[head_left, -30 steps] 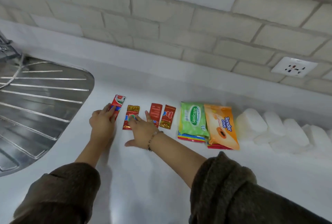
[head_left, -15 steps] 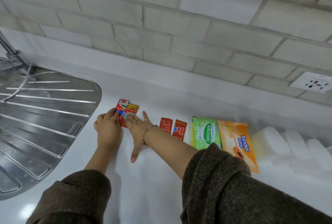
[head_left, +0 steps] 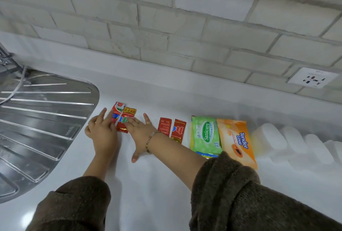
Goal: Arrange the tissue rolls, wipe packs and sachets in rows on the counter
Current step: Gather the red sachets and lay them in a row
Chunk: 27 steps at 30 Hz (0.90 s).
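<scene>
**Sachet-aligning step.** Brown sleeves (head_left: 74,204) frame the bare near worktop (head_left: 151,190). The left hand (head_left: 102,132) and right hand (head_left: 140,134) lie flat with fingers straight and apart, gripping nothing. The left fingertips press the red-white sachet (head_left: 118,110) and the right fingertips the red-yellow sachet (head_left: 129,114), which touch at the row's left end. Probable next move: slide both level with the two red sachets (head_left: 171,129), closing the gap. The green wipe pack (head_left: 206,134), orange wipe pack (head_left: 235,140) and tissue rolls (head_left: 272,140) continue the row. The drainer (head_left: 37,119) limits room leftward, and a socket (head_left: 312,77) sits on the wall behind.
</scene>
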Motion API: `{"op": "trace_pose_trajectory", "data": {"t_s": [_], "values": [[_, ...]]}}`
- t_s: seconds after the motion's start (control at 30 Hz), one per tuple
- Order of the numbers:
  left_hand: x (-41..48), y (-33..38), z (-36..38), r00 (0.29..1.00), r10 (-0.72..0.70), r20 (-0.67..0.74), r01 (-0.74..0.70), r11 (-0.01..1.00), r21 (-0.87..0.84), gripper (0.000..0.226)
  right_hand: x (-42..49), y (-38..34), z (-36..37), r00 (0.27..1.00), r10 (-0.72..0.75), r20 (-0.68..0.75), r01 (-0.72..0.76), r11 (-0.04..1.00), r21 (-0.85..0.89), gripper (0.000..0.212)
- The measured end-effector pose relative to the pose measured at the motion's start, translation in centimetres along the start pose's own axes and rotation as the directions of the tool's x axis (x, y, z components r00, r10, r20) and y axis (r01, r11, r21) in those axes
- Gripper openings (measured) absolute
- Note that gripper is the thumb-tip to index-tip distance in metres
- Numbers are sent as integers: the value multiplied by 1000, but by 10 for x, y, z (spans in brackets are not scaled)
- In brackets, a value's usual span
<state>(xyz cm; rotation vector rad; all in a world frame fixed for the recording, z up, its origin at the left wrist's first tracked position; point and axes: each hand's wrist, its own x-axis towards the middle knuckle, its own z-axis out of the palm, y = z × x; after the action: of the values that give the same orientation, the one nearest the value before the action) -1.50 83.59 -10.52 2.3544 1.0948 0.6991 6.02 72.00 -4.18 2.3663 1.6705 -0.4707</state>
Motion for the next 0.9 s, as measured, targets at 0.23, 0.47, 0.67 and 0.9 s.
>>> {"op": "trace_pose_trajectory", "data": {"t_s": [0.23,0.47,0.67,0.9], "values": [[-83,79,-17,985,159,66,-116,897,-427,34,-122,45,28,919,163,-360,-46,949,313,65],[-203,193,-2,867,450,214,-239,752,-614,30,-307,99,101,681,549,-485,-292,810,508,34],[-297,292,37,701,645,305,-330,672,-663,34,-466,141,166,490,779,-393,-537,624,567,30],[-419,397,81,408,816,409,-457,571,-682,29,-609,206,239,375,875,-308,-706,484,516,29]]}}
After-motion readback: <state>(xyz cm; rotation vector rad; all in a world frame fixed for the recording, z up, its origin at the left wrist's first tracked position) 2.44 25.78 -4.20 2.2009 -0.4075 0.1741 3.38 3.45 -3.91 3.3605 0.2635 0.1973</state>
